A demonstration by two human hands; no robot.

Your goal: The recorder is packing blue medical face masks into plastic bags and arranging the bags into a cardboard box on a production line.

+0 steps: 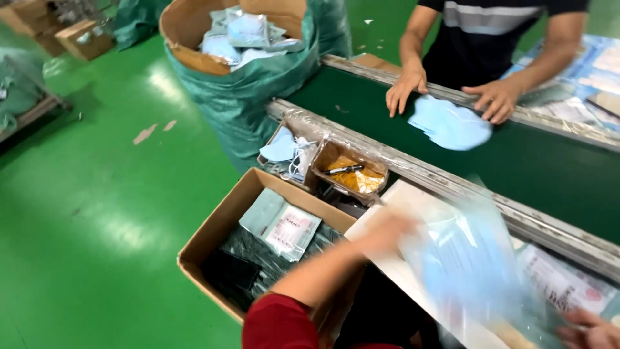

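**Clear plastic pouch gripped at both ends, blurred mid-motion**

Translucent pouch point(468, 258) with pale blue contents sits over the white board point(394, 226) at my near edge of the conveyor point(549, 174). Left hand point(384, 234) looks closed on its left end, though blur makes that unsure. Right hand point(591, 329) is at the lower right corner; I can't tell its grip. Two-ended hold probably keeps the floppy film flat.

Containers:
- Cardboard box point(216, 226) below the board: sealed packets point(281, 226).
- Two small trays on the conveyor rail: left tray point(271, 145) masks, right tray point(381, 171) yellow bits plus a pen point(342, 170).
- Green sack point(248, 90): loose masks.

Co-worker's hands point(407, 87) rest open by a blue mask pile point(449, 124) on the far edge.
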